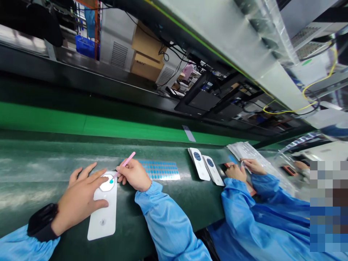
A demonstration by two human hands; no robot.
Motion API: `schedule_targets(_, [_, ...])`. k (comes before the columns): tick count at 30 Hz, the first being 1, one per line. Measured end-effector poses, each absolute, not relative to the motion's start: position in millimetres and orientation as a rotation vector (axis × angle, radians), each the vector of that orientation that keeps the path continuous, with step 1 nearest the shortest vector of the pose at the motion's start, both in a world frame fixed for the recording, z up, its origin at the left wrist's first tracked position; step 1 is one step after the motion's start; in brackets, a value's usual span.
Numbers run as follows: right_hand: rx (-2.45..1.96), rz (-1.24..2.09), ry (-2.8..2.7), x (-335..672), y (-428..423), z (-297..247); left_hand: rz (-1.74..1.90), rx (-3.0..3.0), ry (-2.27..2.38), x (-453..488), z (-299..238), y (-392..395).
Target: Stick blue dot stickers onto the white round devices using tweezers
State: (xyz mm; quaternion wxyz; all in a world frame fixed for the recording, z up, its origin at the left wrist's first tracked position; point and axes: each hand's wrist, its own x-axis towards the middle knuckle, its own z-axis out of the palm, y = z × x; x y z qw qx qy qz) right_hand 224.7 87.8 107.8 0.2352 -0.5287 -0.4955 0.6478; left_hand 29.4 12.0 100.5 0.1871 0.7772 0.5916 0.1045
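Observation:
A white phone back panel (104, 223) with a white octagonal camera area (107, 185) lies on the green bench in front of me. My left hand (84, 194) rests over the panel's left side with its fingers spread, the index fingertip on the camera area. In my right hand (136, 174) is a slim pink stick-like tool (128, 159), pinched between the fingers and slanting down to the panel. Its lower tip is close to a small blue dot (111, 181) on the camera area. Beside my right hand lies a clear sheet of blue round stickers (163, 170).
Two stacks of white phone panels, a left stack (201, 168) and a right stack (213, 170), lie to the right. Further right, a co-worker's hands (236, 172) handle something small. A grey strip (188, 133) lies on the green belt (49, 117) behind the bench.

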Motion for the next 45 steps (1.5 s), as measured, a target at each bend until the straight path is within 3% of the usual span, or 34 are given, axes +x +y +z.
schedule_targets(45, [-1.544,1.719,-1.499,221,86,115,0.31,2.257,1.651,25,99,14])
